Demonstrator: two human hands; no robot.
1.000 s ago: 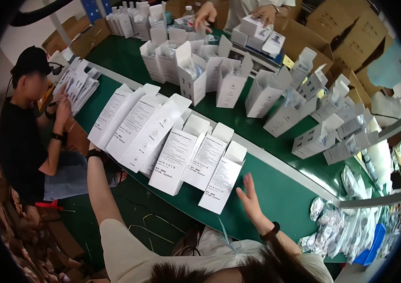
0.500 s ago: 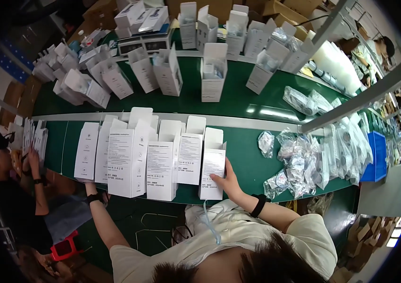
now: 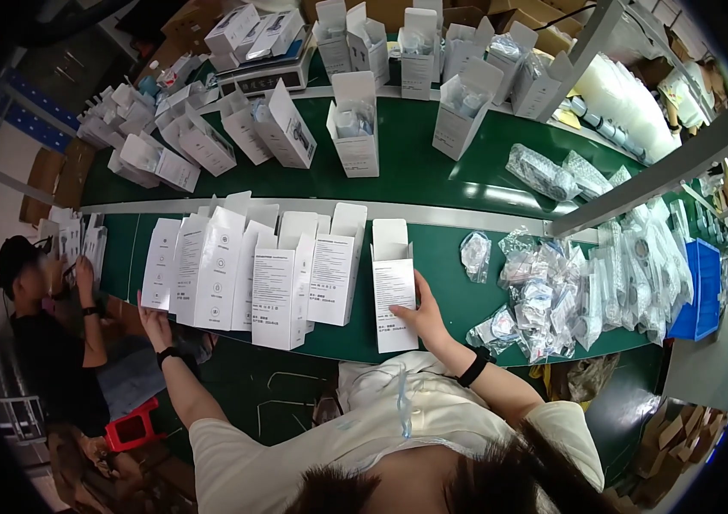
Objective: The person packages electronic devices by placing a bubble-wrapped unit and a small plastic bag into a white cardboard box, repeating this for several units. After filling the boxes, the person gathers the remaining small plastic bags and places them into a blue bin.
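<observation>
My right hand (image 3: pixel 425 313) grips a white carton (image 3: pixel 395 307) with its top flap up, thumb on the printed front and fingers along the right side. This carton stands apart from a row of similar cartons (image 3: pixel 277 291) at the near edge of the green table. At the row's left end, my left hand (image 3: pixel 156 327) has its fingers stretched and apart against the lower part of the leftmost carton (image 3: pixel 161 261). Several cartons in the row also have raised flaps. What is inside these near cartons cannot be seen.
Right of my right hand lies a pile of clear-bagged parts (image 3: pixel 544 291), with a blue bin (image 3: pixel 696 291) beyond. Open cartons holding bagged items (image 3: pixel 353 128) stand farther back. A grey metal post (image 3: pixel 651 176) slants across the right. A co-worker (image 3: pixel 55 291) sits at left.
The carton in my right hand now stands apart from the row, with a gap of green table between. The row's cartons lean more, and my left hand's fingers have come into fuller view.
</observation>
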